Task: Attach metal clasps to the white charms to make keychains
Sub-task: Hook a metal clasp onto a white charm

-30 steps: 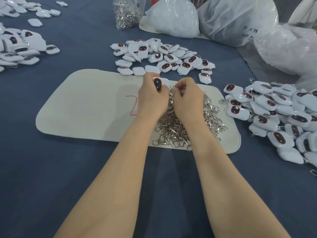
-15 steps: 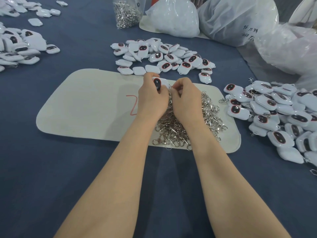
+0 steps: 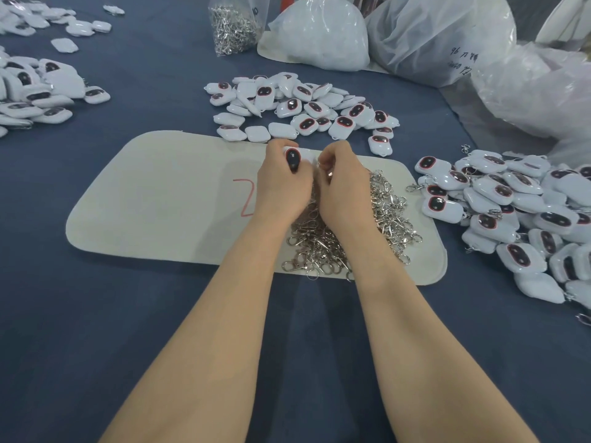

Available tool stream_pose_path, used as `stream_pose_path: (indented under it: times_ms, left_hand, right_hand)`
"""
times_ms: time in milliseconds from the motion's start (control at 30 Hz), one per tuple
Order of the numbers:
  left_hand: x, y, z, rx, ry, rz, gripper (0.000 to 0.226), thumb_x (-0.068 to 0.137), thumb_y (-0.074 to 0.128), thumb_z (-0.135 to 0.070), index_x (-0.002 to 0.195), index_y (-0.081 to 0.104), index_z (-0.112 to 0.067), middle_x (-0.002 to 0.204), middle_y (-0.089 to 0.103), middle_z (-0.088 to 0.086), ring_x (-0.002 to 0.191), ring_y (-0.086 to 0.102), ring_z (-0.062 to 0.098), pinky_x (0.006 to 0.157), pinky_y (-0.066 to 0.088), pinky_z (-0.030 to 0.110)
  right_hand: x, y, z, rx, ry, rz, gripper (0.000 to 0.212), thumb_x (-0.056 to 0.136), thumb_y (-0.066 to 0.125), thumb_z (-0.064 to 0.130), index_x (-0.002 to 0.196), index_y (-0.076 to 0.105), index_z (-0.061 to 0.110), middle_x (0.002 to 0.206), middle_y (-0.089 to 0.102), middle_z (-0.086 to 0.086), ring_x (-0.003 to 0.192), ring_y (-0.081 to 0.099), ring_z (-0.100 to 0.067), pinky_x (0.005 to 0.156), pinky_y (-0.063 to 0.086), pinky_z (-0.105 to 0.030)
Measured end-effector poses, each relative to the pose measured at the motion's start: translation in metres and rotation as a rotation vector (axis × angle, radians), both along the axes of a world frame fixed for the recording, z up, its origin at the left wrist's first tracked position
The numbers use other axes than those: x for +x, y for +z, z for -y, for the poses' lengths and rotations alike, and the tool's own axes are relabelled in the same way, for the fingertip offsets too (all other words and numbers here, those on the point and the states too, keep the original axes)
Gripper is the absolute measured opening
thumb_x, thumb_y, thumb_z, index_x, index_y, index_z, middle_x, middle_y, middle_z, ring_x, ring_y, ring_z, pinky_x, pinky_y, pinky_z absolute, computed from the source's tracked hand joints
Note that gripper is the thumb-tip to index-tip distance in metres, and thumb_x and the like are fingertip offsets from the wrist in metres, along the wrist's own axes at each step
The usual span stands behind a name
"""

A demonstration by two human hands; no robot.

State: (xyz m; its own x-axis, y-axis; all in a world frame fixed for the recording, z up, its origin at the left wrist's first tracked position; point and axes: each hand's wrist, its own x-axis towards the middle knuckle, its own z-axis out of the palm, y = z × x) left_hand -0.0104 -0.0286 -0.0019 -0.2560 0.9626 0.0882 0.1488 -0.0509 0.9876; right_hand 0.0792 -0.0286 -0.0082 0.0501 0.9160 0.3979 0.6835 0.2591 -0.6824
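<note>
My left hand grips a white charm with a dark oval face, held above the beige mat. Close beside it, my right hand pinches a small metal clasp at the charm's right end; the joint between them is hidden by my fingers. Under both wrists lies a heap of silver clasps on the mat. A pile of loose white charms lies just beyond the mat.
A heap of charms with clasps lies at the right. More charms lie at the far left. A clear bag of clasps and white plastic bags stand at the back on the blue cloth.
Both hands have stayed over the clasp heap. The fingers have shifted slightly and the hands have drawn a little closer together around the charm.
</note>
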Motion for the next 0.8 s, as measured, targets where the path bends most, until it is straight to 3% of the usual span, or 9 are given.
stream_pose_path:
  times_ms: [67,167,267,333,467,533,600,700,800]
  left_hand:
    - [-0.002,0.008,0.0,-0.112,-0.04,0.397,0.011,0.089,0.049,-0.001,0.09,0.05,-0.012,0.063,0.049,-0.001,0.051,0.043,0.01,0.051,0.039,0.019]
    - [-0.009,0.014,0.0,-0.207,-0.059,0.84,0.022,0.089,0.047,0.002,0.071,0.045,-0.01,0.049,0.039,-0.003,0.037,0.034,0.006,0.038,0.031,0.015]
    - [-0.012,0.016,0.004,-0.283,-0.118,1.04,0.014,0.091,0.046,-0.002,0.078,0.045,-0.008,0.042,0.043,-0.003,0.033,0.033,0.003,0.035,0.031,0.014]
    - [-0.013,0.017,0.005,-0.313,-0.178,1.045,0.01,0.092,0.045,-0.005,0.082,0.047,-0.007,0.041,0.043,-0.005,0.032,0.033,0.002,0.036,0.032,0.013]
    - [-0.01,0.018,0.006,-0.32,-0.203,0.984,0.017,0.094,0.045,-0.008,0.079,0.051,-0.007,0.038,0.046,-0.004,0.033,0.037,0.001,0.037,0.035,0.012]
    - [-0.008,0.017,0.006,-0.308,-0.14,0.912,0.013,0.095,0.047,-0.006,0.083,0.053,-0.006,0.048,0.05,-0.001,0.04,0.042,0.004,0.039,0.038,0.014]
    - [-0.006,0.014,0.004,-0.198,-0.044,0.618,0.007,0.095,0.049,-0.005,0.097,0.054,-0.009,0.07,0.052,0.002,0.054,0.047,0.01,0.049,0.045,0.019]
    - [-0.007,0.009,0.006,0.125,0.045,-0.054,0.02,0.094,0.051,-0.01,0.113,0.053,-0.017,0.083,0.052,-0.012,0.069,0.051,0.007,0.071,0.045,0.019]
    - [-0.008,0.005,0.008,0.264,0.011,-0.327,0.024,0.095,0.05,-0.015,0.118,0.052,-0.022,0.088,0.054,-0.013,0.072,0.05,0.006,0.064,0.034,0.017]
  right_hand:
    - [-0.002,0.003,0.001,0.017,0.018,-0.098,0.017,0.091,0.052,0.002,0.106,0.055,0.008,0.093,0.058,0.003,0.086,0.053,-0.013,0.077,0.043,-0.022]
    - [-0.004,0.006,0.002,0.017,0.05,-0.23,0.012,0.091,0.057,0.008,0.099,0.06,0.016,0.087,0.062,0.008,0.085,0.059,-0.008,0.079,0.046,-0.018]
    - [-0.003,0.006,0.001,0.018,0.06,-0.316,0.01,0.09,0.062,0.012,0.092,0.062,0.021,0.083,0.064,0.012,0.086,0.063,-0.009,0.084,0.052,-0.03]
    - [-0.002,0.008,0.002,0.049,0.054,-0.339,0.008,0.09,0.062,0.014,0.09,0.063,0.022,0.08,0.063,0.016,0.084,0.063,-0.007,0.084,0.052,-0.03]
    - [-0.001,0.01,0.002,0.078,0.045,-0.376,0.009,0.092,0.061,0.019,0.085,0.062,0.024,0.075,0.062,0.018,0.073,0.057,0.004,0.073,0.048,-0.015]
    - [0.002,0.009,0.002,0.077,0.036,-0.311,0.01,0.093,0.06,0.02,0.083,0.06,0.021,0.07,0.059,0.016,0.066,0.053,0.005,0.064,0.042,-0.008]
    - [0.005,0.009,0.002,0.08,0.042,-0.19,0.011,0.093,0.058,0.017,0.083,0.06,0.014,0.067,0.056,0.013,0.064,0.05,-0.001,0.06,0.038,-0.011]
    - [0.01,0.008,0.0,0.092,0.049,0.013,0.013,0.094,0.055,0.013,0.086,0.06,0.004,0.072,0.061,-0.003,0.072,0.053,-0.02,0.065,0.039,-0.028]
    - [0.011,0.007,-0.001,0.09,0.056,0.134,0.015,0.095,0.052,0.014,0.088,0.059,0.003,0.079,0.063,-0.011,0.078,0.052,-0.029,0.07,0.039,-0.04]
